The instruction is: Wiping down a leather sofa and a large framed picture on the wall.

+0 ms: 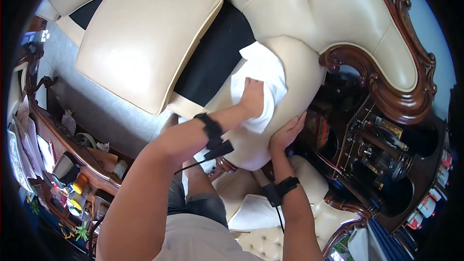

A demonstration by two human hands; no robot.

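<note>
- The cream sofa (357,9) fills the upper part of the view, its padded back bordered by carved wood trim (408,108).
- The bench (79,157) runs along the left side, brown and crowded with papers, containers and other small goods.
- The dark stand (420,191) is at the right, beside the sofa, with glassware about it.
- The large cushion (150,34) is left of centre, broad, cream and piped along its edge.
- The rounded cushion (302,82) is right of centre, in front of the sofa's back; its near end points toward the person.
- The black base (212,58) shows between the two cushions.
- The cloth (263,63), white and creased, lies spread on the rounded cushion, on the side toward the black base.
- The left hand (253,99) is on the cloth, its fingers bent down and closed on the fabric, some tips hidden in the folds.
- The right hand (288,134) touches the near right side of the rounded cushion, its fingers extended and close together, gripping nothing.
- Black straps (211,129) circle both wrists.
</note>
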